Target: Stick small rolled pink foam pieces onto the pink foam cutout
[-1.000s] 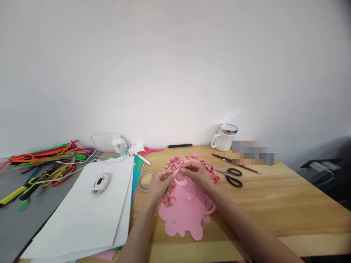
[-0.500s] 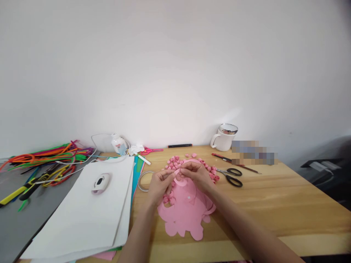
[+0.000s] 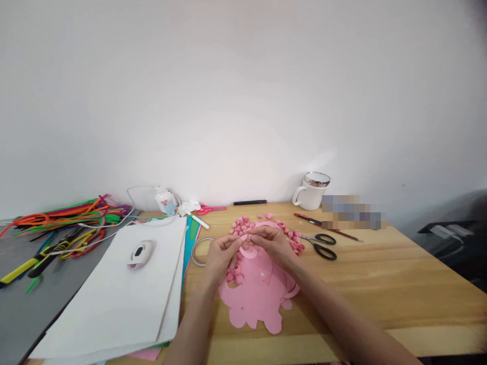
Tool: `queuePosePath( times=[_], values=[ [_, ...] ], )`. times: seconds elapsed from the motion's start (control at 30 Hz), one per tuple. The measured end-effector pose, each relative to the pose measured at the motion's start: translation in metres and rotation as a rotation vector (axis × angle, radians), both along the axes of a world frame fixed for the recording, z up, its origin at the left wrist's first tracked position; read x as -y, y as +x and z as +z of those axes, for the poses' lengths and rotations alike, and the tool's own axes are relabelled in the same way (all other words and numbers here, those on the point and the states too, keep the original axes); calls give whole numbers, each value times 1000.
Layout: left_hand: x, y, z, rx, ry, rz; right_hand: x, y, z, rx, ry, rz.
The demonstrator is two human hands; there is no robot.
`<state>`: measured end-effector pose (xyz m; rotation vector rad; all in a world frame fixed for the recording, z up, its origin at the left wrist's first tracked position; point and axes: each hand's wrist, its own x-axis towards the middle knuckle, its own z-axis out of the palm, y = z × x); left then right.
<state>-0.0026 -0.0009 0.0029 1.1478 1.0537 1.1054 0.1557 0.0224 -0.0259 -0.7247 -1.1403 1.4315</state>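
Pink paper strip (image 3: 249,254) is btwn both hands, up over the pink cut-paper sheet (image 3: 253,299). No single straight long axis: top end runs approx L-R btwn fingertips, rest curls down on the wearer's side. L hand (image 3: 222,255) has it pinched thumb-to-finger from the left, R hand (image 3: 274,246) same from the right; tips nearly meet, so neither hand is clearly nearer. Exact contact pts partly hidden by fingers, can't tell more. Rolled pink bits (image 3: 240,223) sit just beyond. Grey ring (image 3: 196,253) just left of L hand, black-handled scissors (image 3: 325,247) right of R hand, w/ white mug (image 3: 310,195) farther back.
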Motion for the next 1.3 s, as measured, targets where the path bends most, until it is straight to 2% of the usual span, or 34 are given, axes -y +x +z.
queuePosePath(
  times=[0.27,0.47,0.77,0.93,1.13,1.3],
  values=[
    [2,3,1,32,-43,-34,0,-1,0,-43,65,71],
    [2,2,1,28,-43,-91,-2,-1,-4,-19,35,-44],
    [1,1,-2,-3,-29,-42,-3,0,-5,11,-1,-59],
    [1,1,1,15,-39,40,-1,-1,-1,22,4,-70],
    [0,0,2,63,-6,37,-1,-1,-1,6,22,-6],
    [0,0,2,67,-7,38,-3,0,-4,3,17,-20]
  ],
)
